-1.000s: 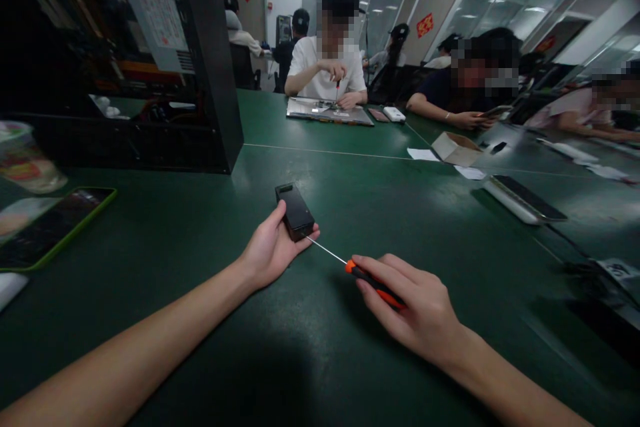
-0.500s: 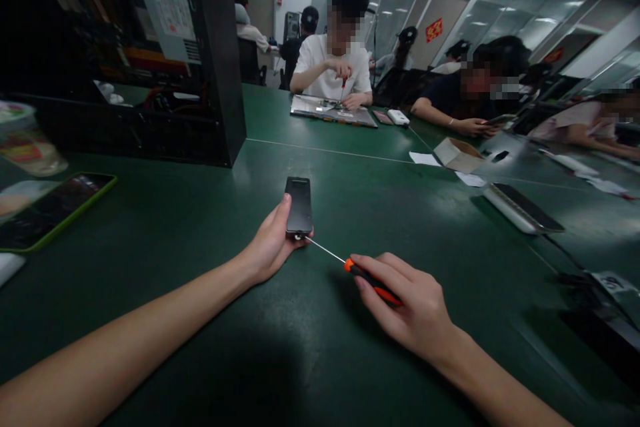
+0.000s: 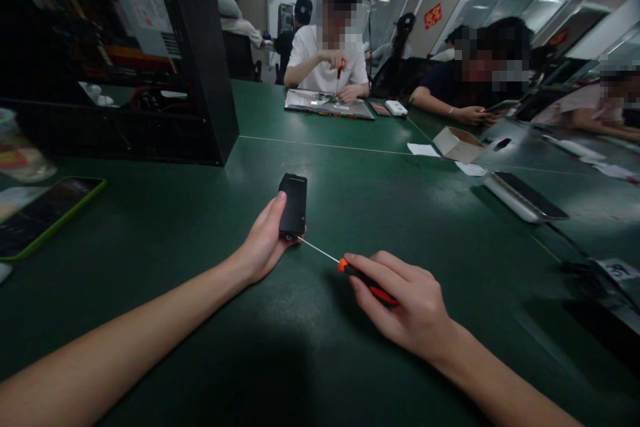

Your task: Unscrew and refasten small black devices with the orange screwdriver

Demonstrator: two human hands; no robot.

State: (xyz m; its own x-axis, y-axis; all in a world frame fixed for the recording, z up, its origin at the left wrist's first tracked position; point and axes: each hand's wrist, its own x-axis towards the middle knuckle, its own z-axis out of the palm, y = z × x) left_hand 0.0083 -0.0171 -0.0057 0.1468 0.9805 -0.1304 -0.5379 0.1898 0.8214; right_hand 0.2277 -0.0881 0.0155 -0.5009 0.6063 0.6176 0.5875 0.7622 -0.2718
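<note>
My left hand (image 3: 265,233) is closed round a small black box-shaped device (image 3: 294,203), thumb along its left side and fingers underneath. The device is held above the green table (image 3: 200,340), its near end facing me with a small light spot on it. My right hand (image 3: 407,293) grips a screwdriver (image 3: 369,284) by its black and orange handle. The screwdriver's thin metal shaft points up and left, its tip at the lower right corner of the device's near end. Whether the tip sits in a screw or opening is too small to tell.
A large open black computer case (image 3: 200,67) stands at the left, with a green-edged phone (image 3: 55,213) and a blurred cup (image 3: 23,150) nearby. Rightward lie an open cardboard box (image 3: 457,145) and a white device (image 3: 523,199). Across the table a person (image 3: 327,57) works on a flat panel (image 3: 325,105).
The device is tilted a little differently, showing more of its left side. Both hands and the screwdriver appear slightly further left, while the whole view has also shifted a little.
</note>
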